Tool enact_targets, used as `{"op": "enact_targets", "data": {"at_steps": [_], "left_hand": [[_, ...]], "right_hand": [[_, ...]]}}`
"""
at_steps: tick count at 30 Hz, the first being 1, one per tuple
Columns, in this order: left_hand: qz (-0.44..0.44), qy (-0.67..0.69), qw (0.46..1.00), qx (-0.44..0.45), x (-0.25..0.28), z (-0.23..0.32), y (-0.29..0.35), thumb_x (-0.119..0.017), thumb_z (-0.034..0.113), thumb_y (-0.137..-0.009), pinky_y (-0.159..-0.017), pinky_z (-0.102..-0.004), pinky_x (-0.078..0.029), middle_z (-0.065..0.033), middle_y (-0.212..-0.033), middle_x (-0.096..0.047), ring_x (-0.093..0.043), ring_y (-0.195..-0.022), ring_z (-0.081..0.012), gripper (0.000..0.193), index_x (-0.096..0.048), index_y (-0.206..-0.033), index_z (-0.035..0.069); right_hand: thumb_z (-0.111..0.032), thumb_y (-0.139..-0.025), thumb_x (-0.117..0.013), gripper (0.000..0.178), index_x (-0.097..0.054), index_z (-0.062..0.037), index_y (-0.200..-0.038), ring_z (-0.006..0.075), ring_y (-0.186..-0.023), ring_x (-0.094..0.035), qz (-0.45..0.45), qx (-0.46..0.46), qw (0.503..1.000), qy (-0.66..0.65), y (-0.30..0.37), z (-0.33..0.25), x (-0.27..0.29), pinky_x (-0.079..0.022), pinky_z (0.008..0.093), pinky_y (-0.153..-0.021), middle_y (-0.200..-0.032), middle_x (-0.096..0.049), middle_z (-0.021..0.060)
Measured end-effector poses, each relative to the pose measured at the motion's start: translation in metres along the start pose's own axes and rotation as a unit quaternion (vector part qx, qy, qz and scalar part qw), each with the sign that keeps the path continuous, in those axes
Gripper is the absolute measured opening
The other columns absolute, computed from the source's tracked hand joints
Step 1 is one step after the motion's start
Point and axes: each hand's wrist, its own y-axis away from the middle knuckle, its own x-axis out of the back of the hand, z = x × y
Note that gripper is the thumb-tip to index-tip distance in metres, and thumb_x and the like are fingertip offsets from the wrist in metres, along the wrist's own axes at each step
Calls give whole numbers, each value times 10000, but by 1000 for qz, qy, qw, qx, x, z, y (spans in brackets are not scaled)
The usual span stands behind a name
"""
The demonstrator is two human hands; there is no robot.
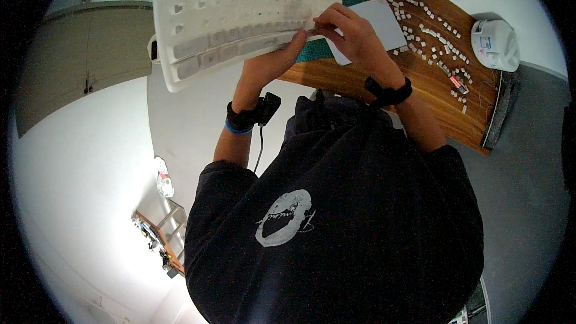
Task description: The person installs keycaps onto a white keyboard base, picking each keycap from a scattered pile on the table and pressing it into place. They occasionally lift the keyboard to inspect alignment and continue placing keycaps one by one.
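Observation:
A white keyboard [240, 3] is held up and tilted at the top of the view. Its upper rows show bare key sockets, while the two rows along the near edge carry translucent keycaps [195, 47]. My left hand [273, 63] grips the keyboard by its near edge, the thumb pointing to the right end. My right hand [354, 33] is at that right end, thumb and fingers pinched together against the keys. What sits between those fingertips is too small to make out.
On the wooden desk [336, 72], a white sheet [375, 24] overlaps a green cutting mat [315, 51]. Loose white keycaps [441, 39] lie in curving rows to the right, with a red-and-silver tool [459, 84] among them. A white rounded appliance [495, 45] stands at the desk's right edge.

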Motion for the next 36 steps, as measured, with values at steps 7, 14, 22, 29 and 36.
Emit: {"op": "enact_targets", "data": {"at_steps": [7, 14, 22, 29, 36], "left_hand": [[11, -14, 1000, 1, 4, 11, -2, -728, 284, -897, -773, -337, -575, -130, -1003, -755, -734, -894, -216, 310, -722, -1094, 45], [16, 25, 999, 17, 0, 13, -2, -719, 281, -908, -762, -333, -577, -128, -989, -755, -736, -880, -219, 296, -722, -1092, 49], [-32, -196, 973, -115, -1, 10, 2, -648, 295, -961, -800, -330, -577, -49, -1105, -719, -709, -990, -211, 323, -652, -1230, 117], [11, -853, 356, -383, -15, -30, 17, -523, 346, -1020, -953, -365, -548, -66, -1356, -570, -585, -1227, -212, 389, -544, -1342, 129], [-29, -605, 712, -354, -7, -16, 10, -590, 259, -1008, -957, -407, -528, -89, -1377, -599, -621, -1204, -235, 360, -608, -1337, 118]], "right_hand": [[-6, -853, -723, 232, -662, -45, -1073, 226, -890, -707, 60, 10, 997, -40, -2, -6, 8, -591, 314, -741, -1035, -670, 81], [-33, -843, -717, 211, -624, -67, -1028, 284, -857, -702, 94, 31, 995, -26, -3, 2, 7, -585, 351, -704, -986, -667, 72], [-46, -848, -705, 170, -637, -63, -1003, 271, -823, -702, 95, 49, 994, -18, -8, -1, 12, -579, 345, -676, -962, -661, 66], [-104, -863, -660, 147, -655, -90, -1009, 278, -750, -671, 51, 59, 995, 66, -11, -5, 15, -551, 370, -618, -927, -622, 63], [-94, -852, -656, 159, -657, -87, -1010, 292, -782, -677, 41, 45, 997, 42, -2, -4, 15, -553, 381, -637, -952, -638, 67]]}}
